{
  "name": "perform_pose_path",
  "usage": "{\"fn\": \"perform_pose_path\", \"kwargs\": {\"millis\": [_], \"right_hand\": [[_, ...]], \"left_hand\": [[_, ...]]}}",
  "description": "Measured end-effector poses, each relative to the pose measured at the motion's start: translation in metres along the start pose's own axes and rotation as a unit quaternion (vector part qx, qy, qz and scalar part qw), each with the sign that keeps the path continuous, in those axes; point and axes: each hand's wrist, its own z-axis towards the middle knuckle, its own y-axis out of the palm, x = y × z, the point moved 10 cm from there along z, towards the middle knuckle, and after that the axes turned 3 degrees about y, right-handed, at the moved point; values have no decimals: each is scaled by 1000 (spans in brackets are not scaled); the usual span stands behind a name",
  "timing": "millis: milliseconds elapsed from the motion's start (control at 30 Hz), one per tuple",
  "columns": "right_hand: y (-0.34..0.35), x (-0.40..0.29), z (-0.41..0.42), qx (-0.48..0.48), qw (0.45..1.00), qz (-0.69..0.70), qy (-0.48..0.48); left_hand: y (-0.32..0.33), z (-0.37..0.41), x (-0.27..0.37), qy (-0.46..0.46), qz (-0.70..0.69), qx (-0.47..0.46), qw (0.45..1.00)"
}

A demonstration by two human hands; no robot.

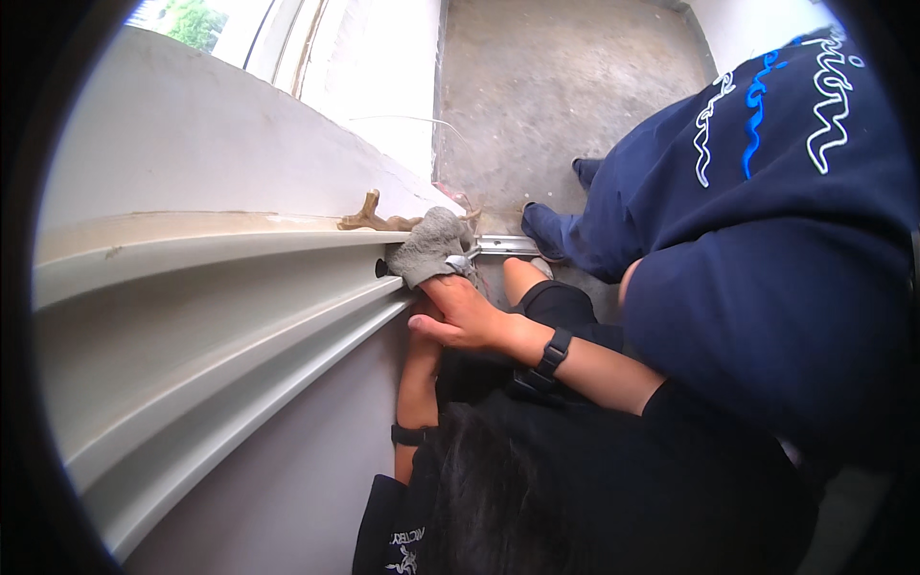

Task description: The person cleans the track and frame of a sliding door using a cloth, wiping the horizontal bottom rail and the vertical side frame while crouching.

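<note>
A crumpled grey cloth [431, 248] covers the end of a white channelled window-frame profile [215, 359]. My right hand [467, 309] grips the cloth's lower edge, its fingers hidden under the fabric and its thumb pointing left. Behind it, my left hand [427, 310] reaches up beside the frame, mostly covered by the right hand and the cloth. A small shiny metal part [458, 263] shows at the cloth's right side; what it belongs to is unclear. Just behind the cloth, a brown branch-like piece [370, 214] lies along the frame's upper edge.
A person in navy clothes [762, 287] stands close at my right. A metal floor track [505, 245] runs from the cloth towards that person's shoes. Beyond lie the bare concrete floor [560, 86] and a white wall [215, 136] under a window. A thin wire [402, 117] crosses there.
</note>
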Motion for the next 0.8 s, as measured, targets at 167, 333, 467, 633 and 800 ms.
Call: {"fn": "perform_pose_path", "kwargs": {"millis": [167, 333, 467, 633, 800], "right_hand": [[-22, -17, 2, -15, 998, 53, 13], [-27, -147, 64, -76, 970, 153, -171], [-12, -87, 56, -139, 983, 70, -99], [6, 40, -9, -186, 975, 7, 120], [1, 133, -50, -138, 957, 26, 255]], "left_hand": [[13, -4, -13, 2, -9, -25, 1000], [8, -21, 14, 16, 26, -18, 999], [16, -11, -14, -11, 5, -38, 999], [22, -2, -64, -124, -32, -19, 992], [19, 7, -140, -280, -25, 10, 960]]}}
